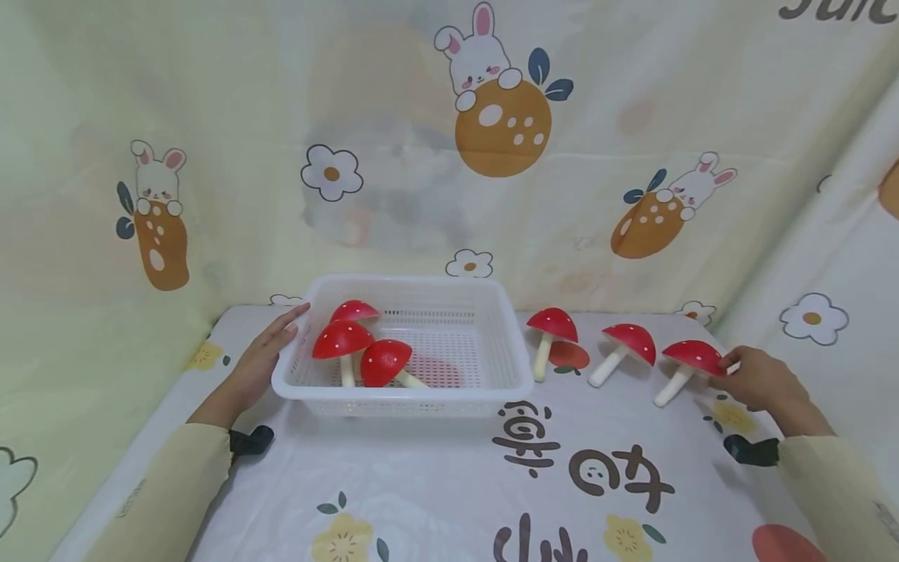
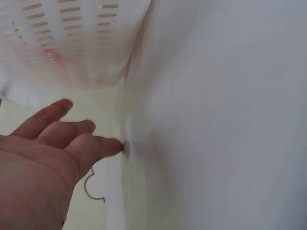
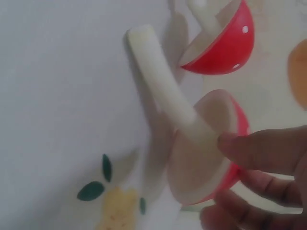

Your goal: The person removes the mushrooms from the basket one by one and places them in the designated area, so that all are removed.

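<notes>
A white plastic basket (image 1: 421, 394) with slotted walls stands on the table. Three toy mushrooms, red caps with white dots, lie in its left part; the nearest one (image 1: 386, 361) leans over. My left hand (image 1: 261, 363) is at the basket's left side, fingers extended along the rim; in the left wrist view the fingers (image 2: 91, 143) look relaxed and hold nothing. At the right of the table my right hand (image 1: 765, 384) pinches the rightmost toy mushroom (image 1: 691, 357) by its cap. In the right wrist view the thumb is on the cap's pale underside near the stem (image 3: 165, 86).
Two more toy mushrooms, one beside the basket (image 1: 552, 324) and one in the middle (image 1: 630, 343), lie in a row left of the held one. The tablecloth (image 1: 393, 476) has printed flowers and letters. A patterned curtain (image 1: 393, 226) hangs behind the table.
</notes>
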Available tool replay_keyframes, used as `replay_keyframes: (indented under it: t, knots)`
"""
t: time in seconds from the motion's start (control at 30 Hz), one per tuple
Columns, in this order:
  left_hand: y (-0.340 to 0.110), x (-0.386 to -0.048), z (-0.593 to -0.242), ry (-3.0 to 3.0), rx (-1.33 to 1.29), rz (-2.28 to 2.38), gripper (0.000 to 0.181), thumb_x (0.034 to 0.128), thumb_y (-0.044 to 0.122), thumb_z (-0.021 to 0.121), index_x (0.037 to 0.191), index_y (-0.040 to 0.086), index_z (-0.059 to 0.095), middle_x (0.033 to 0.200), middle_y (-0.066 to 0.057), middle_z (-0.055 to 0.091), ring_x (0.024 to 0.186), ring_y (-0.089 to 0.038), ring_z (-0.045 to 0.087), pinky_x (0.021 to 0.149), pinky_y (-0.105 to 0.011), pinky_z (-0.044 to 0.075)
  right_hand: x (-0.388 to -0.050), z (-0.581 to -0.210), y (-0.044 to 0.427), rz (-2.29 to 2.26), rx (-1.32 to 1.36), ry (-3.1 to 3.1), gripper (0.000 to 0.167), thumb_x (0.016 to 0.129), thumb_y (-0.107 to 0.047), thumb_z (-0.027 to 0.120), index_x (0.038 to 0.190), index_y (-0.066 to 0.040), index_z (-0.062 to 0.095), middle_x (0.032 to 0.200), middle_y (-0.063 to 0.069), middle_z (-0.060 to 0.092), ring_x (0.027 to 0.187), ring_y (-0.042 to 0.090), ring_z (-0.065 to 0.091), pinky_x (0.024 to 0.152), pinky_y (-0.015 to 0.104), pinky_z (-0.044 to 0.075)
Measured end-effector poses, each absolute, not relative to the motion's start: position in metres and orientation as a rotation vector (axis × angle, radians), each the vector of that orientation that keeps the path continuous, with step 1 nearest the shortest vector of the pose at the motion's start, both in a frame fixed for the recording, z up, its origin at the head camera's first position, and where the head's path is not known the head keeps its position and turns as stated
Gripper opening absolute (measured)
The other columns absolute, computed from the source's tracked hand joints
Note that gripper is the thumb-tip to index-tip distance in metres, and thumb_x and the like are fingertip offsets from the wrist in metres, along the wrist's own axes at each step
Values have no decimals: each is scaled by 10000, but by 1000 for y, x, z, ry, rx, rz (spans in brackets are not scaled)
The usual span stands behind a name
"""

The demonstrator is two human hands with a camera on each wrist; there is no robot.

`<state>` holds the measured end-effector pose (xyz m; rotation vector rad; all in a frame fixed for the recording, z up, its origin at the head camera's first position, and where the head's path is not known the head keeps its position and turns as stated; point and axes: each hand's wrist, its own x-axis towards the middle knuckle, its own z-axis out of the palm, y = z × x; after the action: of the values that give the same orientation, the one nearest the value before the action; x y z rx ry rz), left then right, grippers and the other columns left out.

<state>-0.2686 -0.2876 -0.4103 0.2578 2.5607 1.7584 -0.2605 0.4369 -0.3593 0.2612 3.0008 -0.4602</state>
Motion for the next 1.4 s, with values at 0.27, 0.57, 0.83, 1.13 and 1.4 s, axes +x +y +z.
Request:
replay_keyframes:
  t: [0.27, 0.57, 0.83, 1.13, 1.4]
  knots:
    - [-286, -270, -411, 2563, 264, 1757, 566, 1021, 559, 347, 1553, 414, 218, 1641, -48, 224, 1397, -402, 414, 930, -450, 555, -243, -342, 401, -379, 167, 3076, 831, 830, -480, 727, 1224, 188, 428, 992, 343, 601, 729, 326, 574, 551, 365, 548]
    - [-286, -269, -413, 2558, 250, 1764, 571, 1024, 552, 343, 1559, 401, 210, 1646, -46, 213, 1399, -405, 411, 932, -455, 554, -241, -319, 310, -405, -125, 3108, 592, 868, -376, 717, 1215, 72, 544, 892, 206, 662, 648, 197, 574, 509, 288, 509]
    - [-286, -270, -411, 2542, 254, 1777, 567, 1025, 546, 350, 1556, 397, 221, 1643, -48, 220, 1410, -402, 395, 945, -454, 551, -239, -299, 228, -459, -293, 3107, 503, 852, -370, 747, 1197, -47, 576, 1033, 187, 679, 675, 176, 611, 534, 261, 532]
    - [-287, -269, -411, 2512, 261, 1813, 567, 1032, 519, 364, 1561, 363, 232, 1640, -67, 221, 1419, -406, 378, 967, -483, 529, -263, -288, 144, -802, -561, 3024, 355, 880, -300, 742, 1164, -118, 634, 985, 90, 687, 734, 190, 631, 589, 255, 541]
    - [-284, -273, -411, 2534, 219, 1808, 555, 1024, 537, 366, 1548, 397, 249, 1640, -34, 222, 1427, -381, 374, 963, -469, 538, -304, -282, 75, -1026, -927, 2934, 274, 875, -228, 754, 1115, -127, 669, 961, 61, 679, 691, 189, 629, 603, 258, 555]
